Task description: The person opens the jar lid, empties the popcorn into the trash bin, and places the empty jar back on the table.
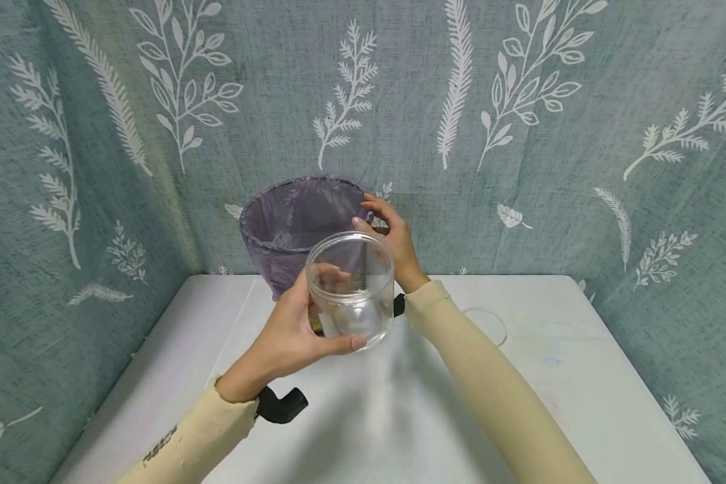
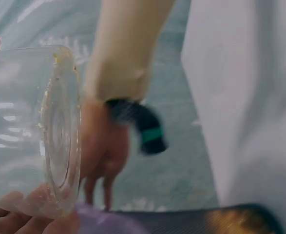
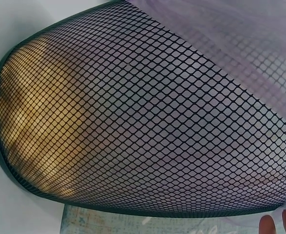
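Observation:
My left hand (image 1: 287,333) grips a clear round jar (image 1: 363,316) from its left side, thumb low and fingers behind it. Yellowish crumbs (image 2: 57,58) cling along the edge of its base in the left wrist view. Just beyond the jar is a dark mesh wastebasket (image 3: 147,112), lined with a thin purple bag (image 1: 272,269) folded over its rim. My right hand (image 1: 402,252) holds the right side of that rim between thumb and fingers. Through the mesh, a yellow-brown mass (image 3: 40,117) shows at the basket's bottom end.
On the white table (image 1: 520,403), a thin clear ring-shaped piece (image 1: 505,331) lies right of my right forearm. A patterned blue-green curtain (image 1: 399,87) hangs behind the table and along both sides.

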Action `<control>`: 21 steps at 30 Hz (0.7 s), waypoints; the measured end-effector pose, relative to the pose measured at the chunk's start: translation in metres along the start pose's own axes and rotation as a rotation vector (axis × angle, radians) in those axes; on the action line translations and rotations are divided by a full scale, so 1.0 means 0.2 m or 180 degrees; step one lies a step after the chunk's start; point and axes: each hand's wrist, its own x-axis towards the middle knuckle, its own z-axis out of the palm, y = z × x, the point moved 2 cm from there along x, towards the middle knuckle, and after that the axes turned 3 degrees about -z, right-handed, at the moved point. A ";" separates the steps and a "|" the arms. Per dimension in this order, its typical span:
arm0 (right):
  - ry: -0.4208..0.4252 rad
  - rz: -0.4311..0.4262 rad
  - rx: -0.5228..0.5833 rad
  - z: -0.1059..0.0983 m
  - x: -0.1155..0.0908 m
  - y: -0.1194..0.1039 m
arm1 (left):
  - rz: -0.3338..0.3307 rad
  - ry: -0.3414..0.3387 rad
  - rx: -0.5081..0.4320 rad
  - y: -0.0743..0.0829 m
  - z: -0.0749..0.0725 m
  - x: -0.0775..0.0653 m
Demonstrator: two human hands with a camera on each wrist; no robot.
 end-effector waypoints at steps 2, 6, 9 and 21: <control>-0.0004 0.0019 0.0004 0.00 0.00 0.00 | -0.0005 -0.0060 -0.0027 -0.02 0.05 -0.03; -0.0010 0.0023 -0.0127 0.00 0.01 -0.01 | -0.0058 -0.0184 -0.0106 -0.06 0.13 -0.09; -0.0026 -0.0001 -0.0175 0.00 0.01 -0.01 | -0.0108 -0.0255 -0.0130 -0.10 0.19 -0.13; -0.0065 0.0076 -0.0167 -0.01 0.00 -0.01 | -0.0374 -0.0458 -0.0275 -0.30 0.44 -0.29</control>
